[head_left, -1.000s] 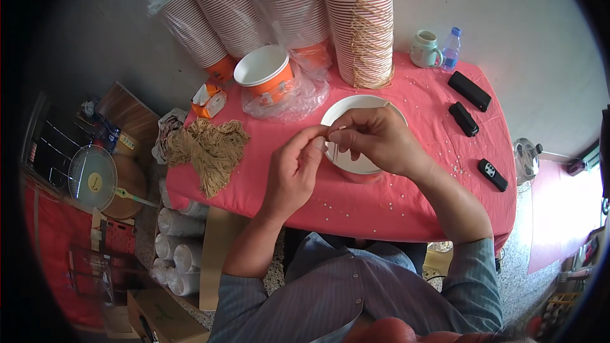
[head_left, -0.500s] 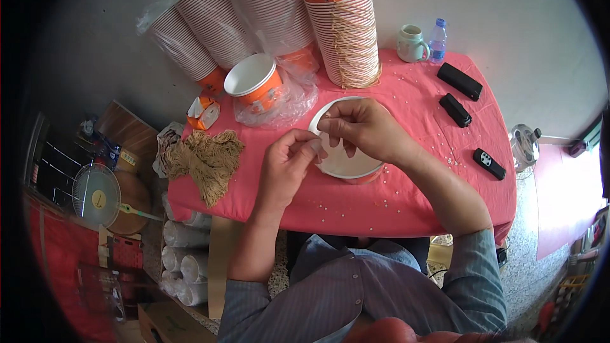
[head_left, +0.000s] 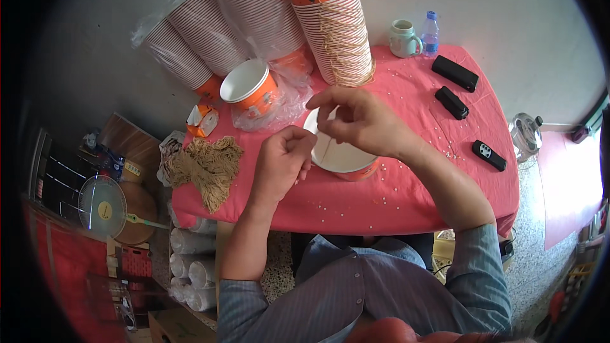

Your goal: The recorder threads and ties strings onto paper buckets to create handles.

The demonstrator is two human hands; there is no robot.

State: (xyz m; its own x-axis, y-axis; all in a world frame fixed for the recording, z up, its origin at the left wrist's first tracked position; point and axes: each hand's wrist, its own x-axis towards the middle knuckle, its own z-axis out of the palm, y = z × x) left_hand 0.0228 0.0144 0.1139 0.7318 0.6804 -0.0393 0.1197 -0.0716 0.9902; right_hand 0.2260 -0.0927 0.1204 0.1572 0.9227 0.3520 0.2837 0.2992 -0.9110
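Note:
My left hand is closed, thumb against bent fingers, left of a white-rimmed paper tub; what its fingers hold is too small to make out. My right hand hovers above the tub's opening. Its index finger arches out to the left, while the thumb and other fingers are bent together; any small thing between them is hidden. Below the right thumb a thin tan strand shows against the inside of the tub. The orange-and-white paper tub stands upright on the pink tablecloth, partly covered by the right hand.
A bundle of tan twine lies at the left, near a small orange box. Behind stand stacked paper tubs, one stack wrapped in twine. At right are a mug, bottle, black cases and remote. Pale bits dot the cloth.
My hands, close together over the tub before, are now farther apart. The left has moved slightly left, and the right index finger has lifted and stretched out. The view has shifted a little.

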